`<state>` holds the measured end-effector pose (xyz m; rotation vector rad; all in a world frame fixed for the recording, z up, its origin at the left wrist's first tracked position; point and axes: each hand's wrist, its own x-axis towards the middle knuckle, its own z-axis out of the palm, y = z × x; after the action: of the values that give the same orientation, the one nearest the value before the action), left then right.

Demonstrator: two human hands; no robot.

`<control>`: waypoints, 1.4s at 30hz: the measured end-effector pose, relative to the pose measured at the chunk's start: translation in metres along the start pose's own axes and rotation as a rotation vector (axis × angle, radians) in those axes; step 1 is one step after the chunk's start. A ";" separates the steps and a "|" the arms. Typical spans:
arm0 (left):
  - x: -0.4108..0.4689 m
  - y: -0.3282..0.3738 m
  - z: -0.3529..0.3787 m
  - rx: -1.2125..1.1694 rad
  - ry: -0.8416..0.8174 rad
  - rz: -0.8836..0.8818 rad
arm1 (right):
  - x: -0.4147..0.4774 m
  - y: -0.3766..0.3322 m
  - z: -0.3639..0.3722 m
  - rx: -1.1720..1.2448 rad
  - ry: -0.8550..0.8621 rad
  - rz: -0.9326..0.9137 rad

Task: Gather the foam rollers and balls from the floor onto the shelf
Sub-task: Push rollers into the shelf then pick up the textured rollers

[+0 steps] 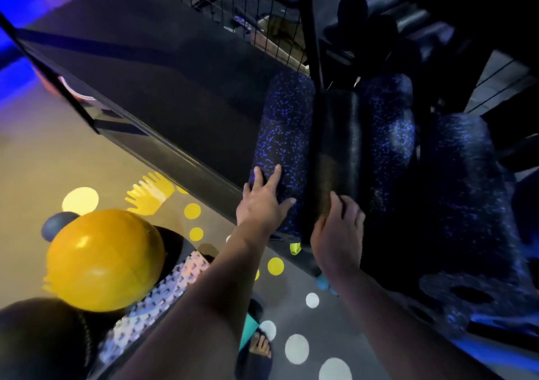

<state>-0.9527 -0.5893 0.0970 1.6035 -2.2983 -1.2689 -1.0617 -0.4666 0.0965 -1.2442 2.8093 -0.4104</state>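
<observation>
Several foam rollers lie side by side on the dark shelf (151,88). My left hand (264,199) rests with straight fingers on the near end of a black roller with blue specks (287,123). My right hand (337,231) curls over the near end of a smooth black roller (335,134) beside it. Two more speckled rollers (389,134) (463,169) lie to the right. On the floor at lower left sit a big yellow ball (105,260), a small dark blue ball (55,225) behind it, a large black ball (38,339) and a pale knobbed roller (157,301).
A wire mesh panel (248,6) and a black upright post (309,29) stand behind the shelf. The grey floor (294,301) carries yellow and white dots. My sandalled foot (259,347) shows at the bottom. Dark pieces of gear fill the shelf's far right.
</observation>
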 end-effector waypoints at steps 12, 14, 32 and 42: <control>-0.193 -0.289 0.031 -0.407 -0.034 -0.438 | -0.234 -0.076 0.134 0.302 -0.557 0.237; -0.222 -0.350 0.052 -0.293 -0.223 -0.466 | -0.277 -0.074 0.181 0.260 -0.722 0.538; -0.178 -0.576 0.181 0.100 -0.372 -0.322 | -0.411 -0.076 0.441 1.044 -0.884 1.398; -0.226 -0.363 -0.089 -0.523 -0.139 -0.474 | -0.273 -0.218 0.123 0.978 -0.962 0.909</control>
<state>-0.5348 -0.5017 0.0060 1.9399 -1.4748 -1.9260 -0.7016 -0.4341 0.0152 0.1058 1.6308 -0.6968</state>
